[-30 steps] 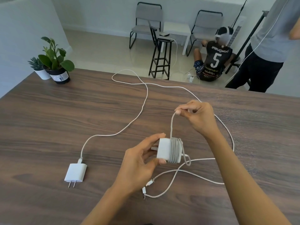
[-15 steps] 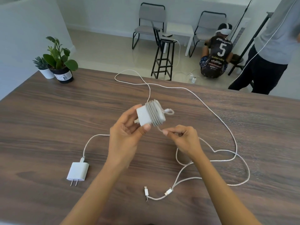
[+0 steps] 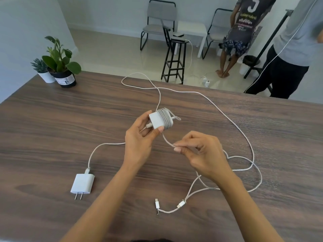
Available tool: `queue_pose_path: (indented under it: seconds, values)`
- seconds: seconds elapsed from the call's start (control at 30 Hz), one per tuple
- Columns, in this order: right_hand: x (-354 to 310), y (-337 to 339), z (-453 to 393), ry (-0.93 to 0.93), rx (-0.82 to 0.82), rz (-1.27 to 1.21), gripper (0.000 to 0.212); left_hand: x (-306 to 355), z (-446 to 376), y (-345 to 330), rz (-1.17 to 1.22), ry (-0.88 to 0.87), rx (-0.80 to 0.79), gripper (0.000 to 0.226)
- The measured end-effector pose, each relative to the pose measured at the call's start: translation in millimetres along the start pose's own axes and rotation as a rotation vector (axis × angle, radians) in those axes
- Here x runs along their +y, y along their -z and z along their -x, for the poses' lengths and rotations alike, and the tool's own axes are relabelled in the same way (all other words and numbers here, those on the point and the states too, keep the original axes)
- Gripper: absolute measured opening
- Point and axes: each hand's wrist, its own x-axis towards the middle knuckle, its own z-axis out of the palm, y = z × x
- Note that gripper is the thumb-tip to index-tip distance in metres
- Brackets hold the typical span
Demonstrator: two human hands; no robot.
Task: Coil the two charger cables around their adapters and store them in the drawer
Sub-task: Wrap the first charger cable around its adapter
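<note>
My left hand [image 3: 139, 145] grips a white adapter [image 3: 158, 120] above the table, with several turns of white cable wound round it. My right hand [image 3: 201, 154] pinches the free run of that cable [image 3: 167, 141] just below and right of the adapter. A second white adapter [image 3: 83, 183] lies flat at the left, prongs towards me. Its cable [image 3: 227, 119] loops loosely over the far and right part of the table. Two cable plugs [image 3: 180, 205] lie near the front edge.
Two potted plants [image 3: 60, 67] stand at the far left corner of the wooden table [image 3: 52, 119]. Beyond the far edge are a black stool [image 3: 174, 62], two chairs and two standing people. No drawer is in view.
The adapter was low over the table with my right hand lifting the cable above it; both hands then moved it farther away, and my right hand now pinches the cable below it.
</note>
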Motion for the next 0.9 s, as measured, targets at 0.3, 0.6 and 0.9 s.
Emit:
queue_pose_path:
  seconds: [0.3,0.6,0.9]
  values:
    - [-9,12,-24,0.046,0.073,-0.041,0.009,-8,21,5,-0.018,0.011,-0.147,0.051]
    - [-10,14,-31,0.045,0.067,-0.067,0.008,-8,25,7,-0.108,-0.013,-0.144,0.050]
    - [1,28,-56,-0.041,-0.117,0.060,0.008,-8,38,6,-0.207,0.000,-0.329,0.052]
